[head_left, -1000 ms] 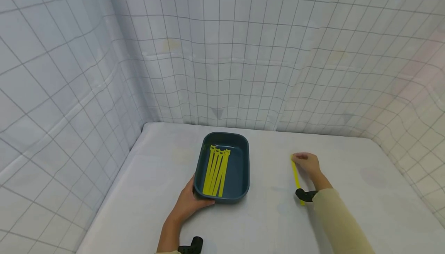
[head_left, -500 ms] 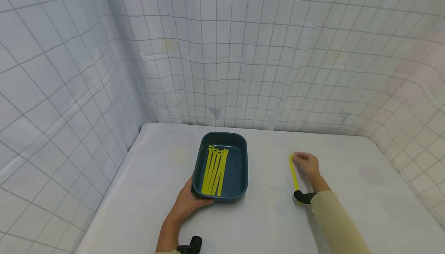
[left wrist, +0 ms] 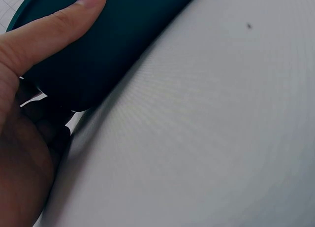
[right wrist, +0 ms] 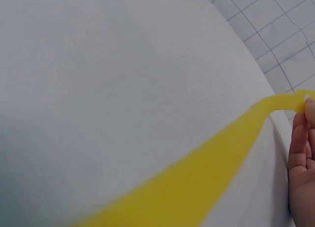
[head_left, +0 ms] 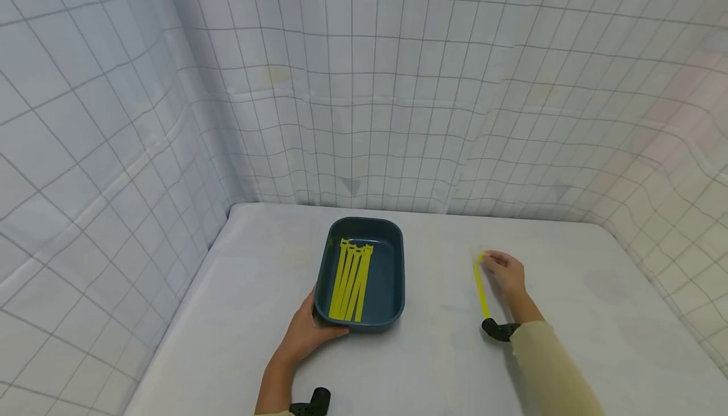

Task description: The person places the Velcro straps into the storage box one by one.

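Observation:
A dark teal rectangular tray sits on the table left of centre in the head view, holding several flat yellow strips with notched ends, side by side. My left hand grips its near left corner; in the left wrist view the thumb lies along the wall while the fingers go under the corner, partly hidden. To the right, my right hand pinches the far end of a single yellow strip between thumb and fingertips. That strip bends in a curve near the pinch, and the wrist camera covers its near end.
White cloth covers the table. White gridded curtains stand behind it and along both sides. Each wrist wears a black camera mount, such as the right one.
The strip's far end, almost straight a second ago, now curves over toward the right, with my right hand shifted slightly that way. My left hand keeps its grip on the tray.

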The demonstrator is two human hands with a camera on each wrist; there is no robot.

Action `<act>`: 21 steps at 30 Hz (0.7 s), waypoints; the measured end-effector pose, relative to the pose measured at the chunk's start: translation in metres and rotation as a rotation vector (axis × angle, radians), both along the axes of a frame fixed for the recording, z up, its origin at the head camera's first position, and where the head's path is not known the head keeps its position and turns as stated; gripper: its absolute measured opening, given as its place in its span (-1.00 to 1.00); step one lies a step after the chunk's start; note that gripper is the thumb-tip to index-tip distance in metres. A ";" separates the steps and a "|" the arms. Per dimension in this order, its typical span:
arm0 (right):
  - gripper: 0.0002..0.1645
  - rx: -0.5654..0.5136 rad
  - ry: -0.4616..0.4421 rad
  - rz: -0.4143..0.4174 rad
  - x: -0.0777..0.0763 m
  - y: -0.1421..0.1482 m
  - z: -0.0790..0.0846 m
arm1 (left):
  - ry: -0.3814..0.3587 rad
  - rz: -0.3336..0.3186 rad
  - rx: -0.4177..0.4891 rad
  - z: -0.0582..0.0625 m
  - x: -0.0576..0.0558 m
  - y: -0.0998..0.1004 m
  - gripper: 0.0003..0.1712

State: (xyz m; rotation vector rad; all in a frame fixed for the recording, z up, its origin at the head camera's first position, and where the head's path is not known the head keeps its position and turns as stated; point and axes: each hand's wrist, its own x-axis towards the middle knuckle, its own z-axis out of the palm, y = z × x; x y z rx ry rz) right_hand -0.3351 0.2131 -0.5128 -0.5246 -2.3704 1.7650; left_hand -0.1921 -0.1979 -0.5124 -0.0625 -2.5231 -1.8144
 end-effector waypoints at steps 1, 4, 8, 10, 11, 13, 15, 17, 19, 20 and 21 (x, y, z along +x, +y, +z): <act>-0.59 -0.004 -0.001 -0.006 0.001 0.000 0.000 | -0.001 0.001 -0.001 0.000 0.000 0.000 0.31; -0.60 -0.023 -0.004 -0.036 0.004 -0.001 0.000 | -0.003 0.003 -0.002 -0.001 0.000 0.000 0.31; -0.60 -0.059 0.019 -0.082 0.008 -0.001 0.000 | -0.009 0.007 -0.009 -0.001 0.000 0.001 0.31; -0.61 -0.086 0.039 -0.100 0.010 -0.001 0.000 | -0.012 0.007 -0.013 -0.001 0.000 0.001 0.32; -0.62 -0.103 0.048 -0.107 0.011 -0.001 -0.001 | -0.014 0.007 -0.014 -0.001 0.000 0.001 0.32; -0.62 -0.132 0.078 -0.112 0.012 0.000 -0.002 | -0.015 0.008 -0.014 0.000 0.000 0.001 0.33; -0.64 -0.168 0.107 -0.110 0.014 0.000 -0.003 | -0.012 0.008 -0.015 0.000 0.000 0.001 0.33; -0.62 -0.187 0.125 -0.106 0.014 0.000 -0.004 | -0.012 0.010 -0.017 0.000 -0.001 0.001 0.33; -0.60 -0.188 0.112 -0.110 0.016 -0.001 -0.004 | -0.014 0.012 -0.022 0.000 0.000 0.001 0.33; -0.60 -0.202 0.115 -0.114 0.017 -0.001 -0.004 | -0.015 0.013 -0.024 0.000 0.000 0.000 0.33; -0.59 -0.204 0.107 -0.117 0.019 -0.001 -0.005 | -0.016 0.011 -0.022 0.000 0.000 0.000 0.33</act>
